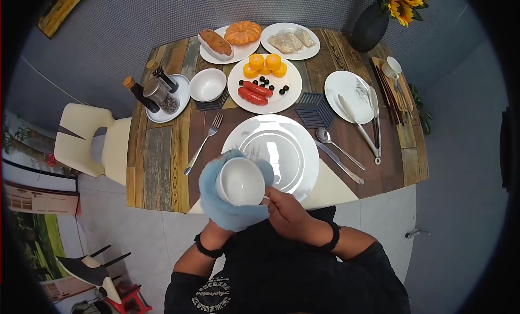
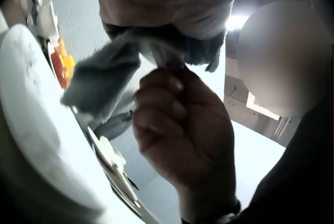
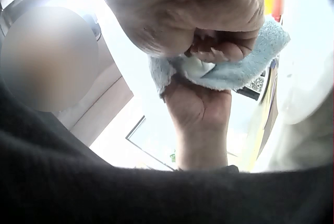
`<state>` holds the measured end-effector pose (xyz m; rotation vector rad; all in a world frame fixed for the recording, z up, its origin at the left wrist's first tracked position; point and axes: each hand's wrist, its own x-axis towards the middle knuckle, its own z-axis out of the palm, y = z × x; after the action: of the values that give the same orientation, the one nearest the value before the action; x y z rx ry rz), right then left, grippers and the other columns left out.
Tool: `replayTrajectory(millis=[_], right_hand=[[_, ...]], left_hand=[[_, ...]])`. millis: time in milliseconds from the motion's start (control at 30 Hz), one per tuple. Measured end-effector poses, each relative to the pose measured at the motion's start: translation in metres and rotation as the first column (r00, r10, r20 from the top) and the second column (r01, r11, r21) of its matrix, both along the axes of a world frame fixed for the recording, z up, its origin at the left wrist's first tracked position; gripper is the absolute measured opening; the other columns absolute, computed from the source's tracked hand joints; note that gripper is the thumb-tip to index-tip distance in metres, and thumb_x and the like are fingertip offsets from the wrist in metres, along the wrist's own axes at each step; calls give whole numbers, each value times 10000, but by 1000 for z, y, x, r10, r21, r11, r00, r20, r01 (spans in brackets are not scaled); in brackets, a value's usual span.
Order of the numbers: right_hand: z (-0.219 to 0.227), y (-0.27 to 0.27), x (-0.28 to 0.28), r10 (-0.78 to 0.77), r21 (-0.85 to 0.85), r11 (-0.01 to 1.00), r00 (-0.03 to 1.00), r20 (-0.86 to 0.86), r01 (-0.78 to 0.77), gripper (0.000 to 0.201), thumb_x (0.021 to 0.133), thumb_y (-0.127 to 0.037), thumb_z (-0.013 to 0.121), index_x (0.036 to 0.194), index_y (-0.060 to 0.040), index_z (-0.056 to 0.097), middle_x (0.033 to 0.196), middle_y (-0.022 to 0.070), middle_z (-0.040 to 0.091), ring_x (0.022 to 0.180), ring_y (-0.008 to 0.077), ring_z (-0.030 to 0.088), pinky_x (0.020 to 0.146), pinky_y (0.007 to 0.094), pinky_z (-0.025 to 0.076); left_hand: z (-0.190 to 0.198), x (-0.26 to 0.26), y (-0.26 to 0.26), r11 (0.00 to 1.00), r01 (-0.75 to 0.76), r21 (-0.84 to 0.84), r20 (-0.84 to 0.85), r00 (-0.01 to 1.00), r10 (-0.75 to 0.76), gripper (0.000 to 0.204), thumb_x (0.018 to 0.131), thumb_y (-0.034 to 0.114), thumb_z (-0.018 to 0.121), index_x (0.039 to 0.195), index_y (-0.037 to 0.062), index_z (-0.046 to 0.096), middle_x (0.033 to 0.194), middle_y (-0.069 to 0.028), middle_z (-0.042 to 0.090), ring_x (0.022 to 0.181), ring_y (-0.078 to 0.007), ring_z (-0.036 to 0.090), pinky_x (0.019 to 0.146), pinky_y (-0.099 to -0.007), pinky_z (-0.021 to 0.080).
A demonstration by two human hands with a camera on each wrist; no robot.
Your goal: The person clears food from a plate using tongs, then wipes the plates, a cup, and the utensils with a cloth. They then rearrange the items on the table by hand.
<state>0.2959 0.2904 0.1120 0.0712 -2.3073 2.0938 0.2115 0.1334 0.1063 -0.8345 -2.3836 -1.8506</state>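
A white cup (image 1: 241, 182) is held up over the near rim of the large plate (image 1: 306, 168), its mouth toward the head camera. A light blue cloth (image 1: 234, 217) wraps round its left side and underside. My left hand (image 1: 218, 231) holds the cloth and cup from below, its fingers hidden by the fabric. On the cup's right, my right hand (image 1: 288, 212) pinches the handle. In the left wrist view, the curled fingers (image 2: 159, 96) of the right hand meet at the handle, with the cloth hanging beside them.
A fork (image 1: 205, 143) lies left of the plate; a knife (image 1: 341, 163) and spoon (image 1: 340, 146) lie right. Behind are a food plate (image 1: 292, 78), a bowl (image 1: 208, 84) and a tray with shakers (image 1: 184, 97). Tongs (image 1: 375, 124) rest on a right-hand plate (image 1: 338, 86). A dark vase (image 1: 370, 28) stands back right.
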Motion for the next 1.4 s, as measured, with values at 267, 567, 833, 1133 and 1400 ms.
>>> replayTrajectory(millis=[267, 567, 833, 1133, 1400], right_hand=[[-4, 4, 2, 222, 79, 972, 975, 22, -223, 229, 1069, -216, 495, 1152, -11, 553, 921, 198, 639, 836, 429, 619, 766, 441, 504], [-6, 22, 7, 63, 42, 997, 995, 75, -66, 213, 1052, -200, 560, 1057, 3, 624, 801, 140, 637, 706, 245, 610, 677, 354, 487], [10, 44, 2, -40, 143, 988, 996, -76, 50, 190, 1015, -182, 632, 935, -11, 651, 731, 75, 619, 623, 158, 570, 598, 291, 456], [9, 35, 1, 57, 296, 955, 986, -159, -7, 298, 1017, -291, 608, 872, -31, 589, 732, 152, 615, 689, 387, 629, 612, 432, 483], [10, 43, 3, 28, 170, 985, 999, -47, -20, 305, 1032, -263, 605, 844, -24, 592, 699, 145, 635, 629, 322, 636, 590, 375, 484]], left_hand=[[-21, 0, -15, 710, -96, 698, 545, 713, -440, 478, 951, 285, 682, 1321, 30, 520, 1230, -155, 626, 1175, -247, 616, 1004, -373, 529], [-19, 12, 3, 966, -194, 172, 155, 974, 167, 295, 913, 237, 683, 1124, 32, 665, 1144, -115, 680, 1068, -291, 650, 902, -385, 527], [-16, 18, -17, 863, 118, -492, -400, 849, -344, 190, 695, 238, 807, 805, 177, 664, 911, -6, 688, 879, -209, 668, 935, -397, 457], [-11, 19, -12, 985, -82, -149, -423, 906, 11, 151, 767, 194, 784, 819, 100, 677, 809, -31, 568, 700, -203, 572, 649, -363, 462], [-35, 20, -59, 765, -263, 588, 454, 890, -43, 650, 1020, 554, 488, 1408, 32, 478, 1227, -92, 597, 1127, -234, 611, 1025, -417, 481]])
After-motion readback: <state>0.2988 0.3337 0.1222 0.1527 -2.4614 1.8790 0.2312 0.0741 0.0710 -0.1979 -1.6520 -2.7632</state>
